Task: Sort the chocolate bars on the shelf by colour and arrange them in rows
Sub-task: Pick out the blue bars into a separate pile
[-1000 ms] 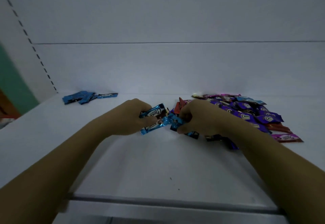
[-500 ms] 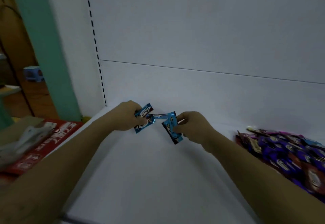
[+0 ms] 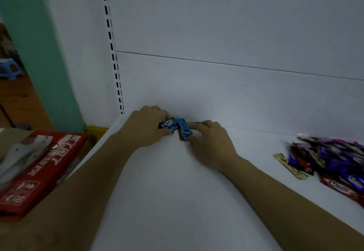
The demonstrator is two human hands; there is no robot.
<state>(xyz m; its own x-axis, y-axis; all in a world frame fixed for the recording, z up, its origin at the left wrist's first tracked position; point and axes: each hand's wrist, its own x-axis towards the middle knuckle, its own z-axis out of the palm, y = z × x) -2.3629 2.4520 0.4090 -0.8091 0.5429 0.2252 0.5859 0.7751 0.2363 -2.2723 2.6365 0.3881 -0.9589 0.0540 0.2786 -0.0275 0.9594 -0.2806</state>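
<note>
On a white shelf [image 3: 177, 191], close against its back wall [image 3: 216, 93], the left hand [image 3: 146, 126] grips blue bars [image 3: 180, 125]. Just beside it, the right hand [image 3: 210, 142] pinches one between thumb and fingers, apparently squaring them into a row. The unsorted pile [image 3: 334, 158] lies well off to the right hand's right.

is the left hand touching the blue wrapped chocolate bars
Touching. The head view shows the left hand gripping the blue foil-wrapped chocolate bars, thumb pressed against their near edge.

Blue foil chocolate bars [image 3: 178, 126] showed white lettering; the loose wrapper pile [image 3: 334, 160] ran purple, red, gold.
</note>
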